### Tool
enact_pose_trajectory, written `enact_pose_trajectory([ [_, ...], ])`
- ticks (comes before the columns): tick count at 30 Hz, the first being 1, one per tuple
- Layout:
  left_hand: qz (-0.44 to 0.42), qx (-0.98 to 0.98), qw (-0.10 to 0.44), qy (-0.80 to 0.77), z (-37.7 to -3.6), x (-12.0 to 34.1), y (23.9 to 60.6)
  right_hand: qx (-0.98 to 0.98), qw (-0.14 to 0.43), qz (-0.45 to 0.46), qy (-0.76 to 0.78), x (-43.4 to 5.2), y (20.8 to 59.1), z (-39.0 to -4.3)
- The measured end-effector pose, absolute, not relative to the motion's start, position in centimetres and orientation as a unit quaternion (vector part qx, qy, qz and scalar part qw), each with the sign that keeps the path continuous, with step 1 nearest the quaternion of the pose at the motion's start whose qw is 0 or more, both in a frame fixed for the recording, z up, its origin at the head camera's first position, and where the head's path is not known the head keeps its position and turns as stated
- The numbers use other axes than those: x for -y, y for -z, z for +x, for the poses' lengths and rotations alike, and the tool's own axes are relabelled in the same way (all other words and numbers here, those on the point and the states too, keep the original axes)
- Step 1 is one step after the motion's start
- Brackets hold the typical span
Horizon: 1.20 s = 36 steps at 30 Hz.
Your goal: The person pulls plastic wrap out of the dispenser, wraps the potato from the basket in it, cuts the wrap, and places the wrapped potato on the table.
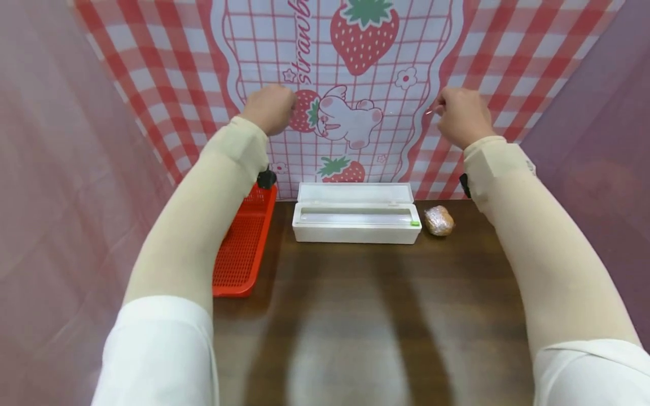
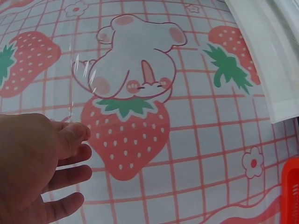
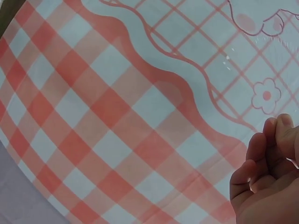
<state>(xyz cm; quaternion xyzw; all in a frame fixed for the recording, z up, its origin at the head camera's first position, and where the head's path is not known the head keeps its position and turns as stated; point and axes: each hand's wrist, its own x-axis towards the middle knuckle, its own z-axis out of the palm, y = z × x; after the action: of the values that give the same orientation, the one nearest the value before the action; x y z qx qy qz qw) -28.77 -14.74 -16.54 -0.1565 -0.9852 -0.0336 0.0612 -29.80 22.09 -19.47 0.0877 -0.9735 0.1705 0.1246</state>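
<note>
Both hands raised before the strawberry backdrop [image 1: 152, 73], stretching a near-invisible sheet of cling film [image 1: 360, 113] between them. Left hand [image 1: 269, 108] pinching one film corner, thumb against fingers [image 2: 70, 137]; right hand [image 1: 461, 117] curled on the other edge, film glinting at the fingertips [image 3: 268, 154]. Below on the wooden table [image 1: 355, 316]: white dispenser box [image 1: 356, 214], lid open, a wrapped ball [image 1: 439, 220] just beside it, red basket [image 1: 244, 248] at left. Best kept taut and level, pulled evenly from both corners, lest the film fold onto itself.
</note>
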Motion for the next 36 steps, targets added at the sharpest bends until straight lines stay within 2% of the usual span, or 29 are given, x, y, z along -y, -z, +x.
enact_pose_trajectory([
  [6, -0.156, 0.984, 0.067, 0.049, -28.7, 14.8, 15.9, 0.973, 0.131, 0.086, -0.167, -22.0, 18.9, -29.9],
  [14, -0.154, 0.985, 0.044, 0.066, -28.2, 14.6, 15.5, 0.974, 0.126, 0.091, -0.166, -22.5, 18.9, -29.4],
  [21, -0.163, 0.983, 0.08, 0.038, -28.2, 14.5, 13.9, 0.972, 0.143, 0.088, -0.167, -22.3, 17.5, -29.4],
  [36, -0.15, 0.984, 0.081, 0.052, -27.8, 14.5, 12.9, 0.969, 0.165, 0.086, -0.163, -22.6, 16.5, -28.9],
])
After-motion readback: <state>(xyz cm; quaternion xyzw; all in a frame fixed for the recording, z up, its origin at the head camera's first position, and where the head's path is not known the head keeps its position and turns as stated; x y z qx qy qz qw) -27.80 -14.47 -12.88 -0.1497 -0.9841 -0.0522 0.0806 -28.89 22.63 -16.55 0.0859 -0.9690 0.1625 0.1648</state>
